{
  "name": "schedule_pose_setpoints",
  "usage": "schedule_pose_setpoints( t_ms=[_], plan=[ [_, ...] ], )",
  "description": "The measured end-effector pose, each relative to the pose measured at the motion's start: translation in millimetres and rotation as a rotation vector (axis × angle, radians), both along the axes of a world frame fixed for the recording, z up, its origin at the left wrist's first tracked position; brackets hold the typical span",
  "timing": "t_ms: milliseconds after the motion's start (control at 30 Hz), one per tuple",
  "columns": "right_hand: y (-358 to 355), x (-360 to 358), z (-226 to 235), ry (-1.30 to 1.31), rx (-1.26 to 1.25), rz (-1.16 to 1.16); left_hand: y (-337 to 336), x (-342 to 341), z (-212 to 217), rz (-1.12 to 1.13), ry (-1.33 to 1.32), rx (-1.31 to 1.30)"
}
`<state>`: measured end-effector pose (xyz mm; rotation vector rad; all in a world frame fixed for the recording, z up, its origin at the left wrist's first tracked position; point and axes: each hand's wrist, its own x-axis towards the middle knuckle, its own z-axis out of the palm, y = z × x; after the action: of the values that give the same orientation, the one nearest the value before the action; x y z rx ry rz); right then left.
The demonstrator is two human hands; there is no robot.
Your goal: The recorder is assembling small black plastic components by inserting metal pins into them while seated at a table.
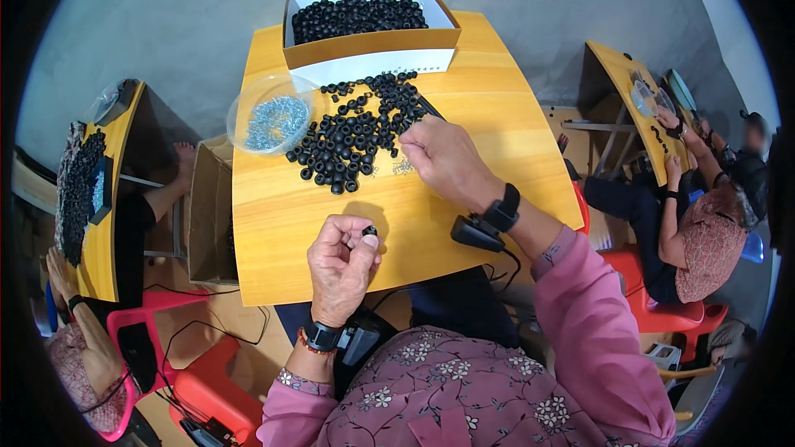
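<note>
Near the table's front edge my left hand (341,267) is closed, pinching a small black knob-like part (369,231) between thumb and fingertips. Farther forward, my right hand (441,159) is held low over the table with its fingers curled together; whatever they hold, if anything, is hidden. Just beside its fingertips lies a little patch of small silvery pieces, perhaps screws (402,167). A loose heap of black knob-like parts (338,146), round with holes, spreads to the left of my right hand. Left of the heap stands a clear round tub (238,122) of small silvery-blue metal pieces.
An open box (368,43) full of black parts stands at the back of the wooden table (505,116). A cardboard carton (212,207) is on the floor at left. Other people work at tables on the left (114,223) and right (617,83). Cables trail across the floor.
</note>
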<state>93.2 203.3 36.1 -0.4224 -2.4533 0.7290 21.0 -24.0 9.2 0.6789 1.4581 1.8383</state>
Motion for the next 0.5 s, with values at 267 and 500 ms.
schedule_pose_setpoints(
  t_ms=[267,500],
  plan=[
    [-2.2,-19.0,1.3,-0.329,0.119,-0.037,-0.6,-0.1,-1.8,-0.018,0.03,-0.007],
    [-7.1,-5.2,8.9,-0.16,-0.143,-0.002,-0.6,-0.9,-5.1,-0.013,0.01,-0.012]
  ],
)
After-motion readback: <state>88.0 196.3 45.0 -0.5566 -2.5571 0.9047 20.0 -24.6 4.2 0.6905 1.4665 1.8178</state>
